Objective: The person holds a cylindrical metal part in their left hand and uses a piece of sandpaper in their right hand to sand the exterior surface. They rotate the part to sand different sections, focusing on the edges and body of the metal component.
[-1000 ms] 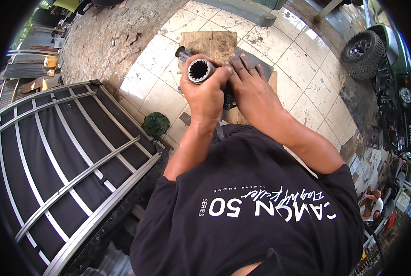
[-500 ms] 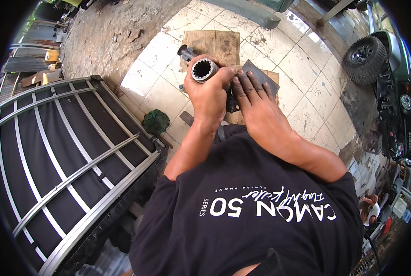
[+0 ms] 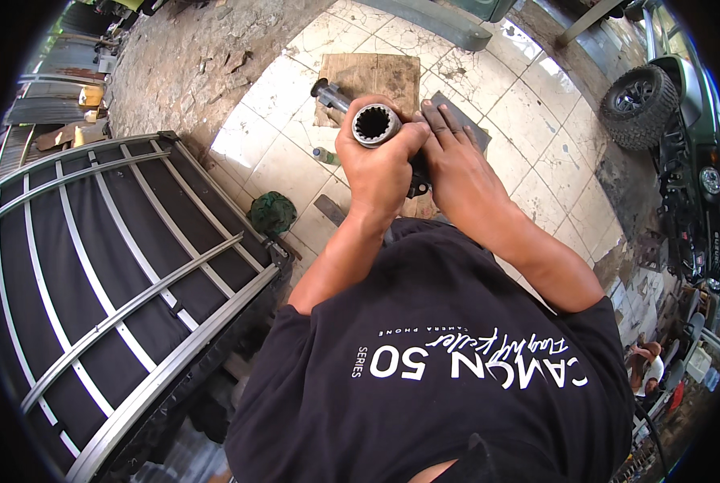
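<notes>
My left hand (image 3: 374, 173) is closed around a hollow metal part; its round, splined end (image 3: 376, 125) points up at me past the thumb. A metal shaft with a dark, wider end (image 3: 323, 88) sticks out to the far left of that hand. My right hand (image 3: 466, 165) lies beside it, fingers stretched over a dark grey sheet (image 3: 465, 114), its thumb hidden. Between both hands shows a black metal piece (image 3: 419, 183); whether it belongs to the splined part I cannot tell.
A brown board (image 3: 372, 72) lies on the white tiled floor (image 3: 529, 105), with a small bottle (image 3: 324, 155) nearer me. At left stands a dark panel with metal bars (image 3: 126, 282), a green bundle (image 3: 271, 212) beside it. A vehicle with a large tyre (image 3: 639, 106) is on the right.
The splined part has shifted right and slightly nearer me with my left hand. My right hand and the dark sheet have slid away from me. The bottle shows more now.
</notes>
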Motion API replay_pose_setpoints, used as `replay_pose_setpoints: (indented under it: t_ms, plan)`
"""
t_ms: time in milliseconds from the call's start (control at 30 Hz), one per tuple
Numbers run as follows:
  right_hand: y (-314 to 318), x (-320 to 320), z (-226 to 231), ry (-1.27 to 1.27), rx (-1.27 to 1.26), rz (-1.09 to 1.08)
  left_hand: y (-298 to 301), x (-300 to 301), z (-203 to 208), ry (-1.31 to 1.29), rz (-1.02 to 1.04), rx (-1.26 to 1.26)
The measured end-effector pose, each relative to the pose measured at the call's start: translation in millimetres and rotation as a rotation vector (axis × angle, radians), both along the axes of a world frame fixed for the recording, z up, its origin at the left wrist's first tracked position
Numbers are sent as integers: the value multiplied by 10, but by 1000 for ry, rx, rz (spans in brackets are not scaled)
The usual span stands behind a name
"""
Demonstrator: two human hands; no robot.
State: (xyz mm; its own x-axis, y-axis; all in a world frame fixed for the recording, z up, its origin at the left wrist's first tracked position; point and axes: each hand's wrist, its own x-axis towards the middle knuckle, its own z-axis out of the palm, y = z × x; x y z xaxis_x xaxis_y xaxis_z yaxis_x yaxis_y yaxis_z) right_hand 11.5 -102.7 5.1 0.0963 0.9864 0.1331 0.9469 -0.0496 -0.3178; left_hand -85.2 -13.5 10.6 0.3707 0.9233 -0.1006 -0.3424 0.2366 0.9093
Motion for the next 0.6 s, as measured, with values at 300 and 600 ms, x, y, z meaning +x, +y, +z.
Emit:
replay_pose_setpoints:
  t_ms: [300, 600]
  plan:
    - [-4, -22, 42, 5, -10, -1, 18, -10, 32, -24, 1, 8]
    - [-47, -71, 15, 27, -37, -13, -12, -47, -57, -7, 8, 12]
